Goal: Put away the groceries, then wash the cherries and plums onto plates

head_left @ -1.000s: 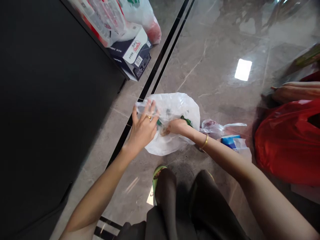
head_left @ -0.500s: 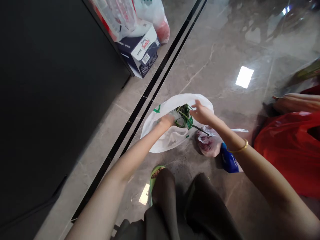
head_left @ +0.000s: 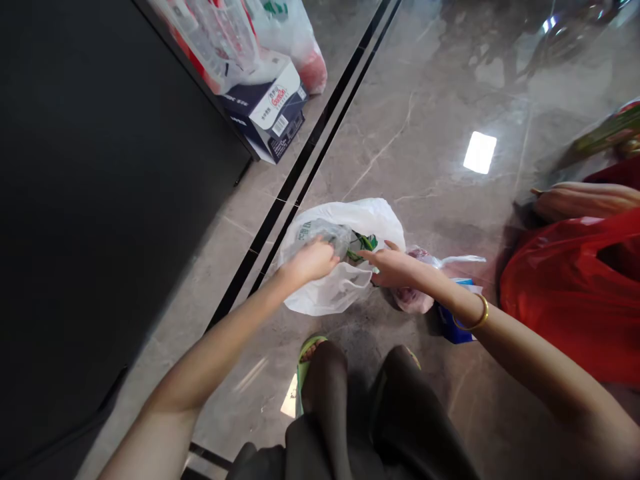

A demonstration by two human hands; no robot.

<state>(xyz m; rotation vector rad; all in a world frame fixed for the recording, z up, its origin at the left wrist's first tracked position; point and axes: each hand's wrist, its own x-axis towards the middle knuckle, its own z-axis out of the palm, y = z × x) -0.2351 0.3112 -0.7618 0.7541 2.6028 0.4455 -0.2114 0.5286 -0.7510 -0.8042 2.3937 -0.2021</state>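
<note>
A white plastic bag [head_left: 325, 298] stands on the floor in front of my feet, its mouth spread wide. My left hand [head_left: 316, 260] is over the bag's left side, fingers closed on a clear plastic bag [head_left: 324, 230] with green print. Green leafy vegetables [head_left: 367, 241] show inside the white bag, partly covered. At the right rim is my right hand [head_left: 393, 265], its index finger stretched toward the greens and thumb apart; the lower fingers are beside the bag's handle. Just right of it, a clear bag of reddish produce [head_left: 414, 300] lies partly behind my wrist.
A blue packet [head_left: 453, 327] sits under my right forearm. Farther right are a red plastic bag [head_left: 560, 287] and a long pale squash [head_left: 590, 200]. A dark box [head_left: 270, 113] with bagged items stands by the black panel [head_left: 110, 167] at left.
My left hand has come up out of the white bag with the clear bag. My right hand has moved down toward the near rim. Less of the greens shows.
</note>
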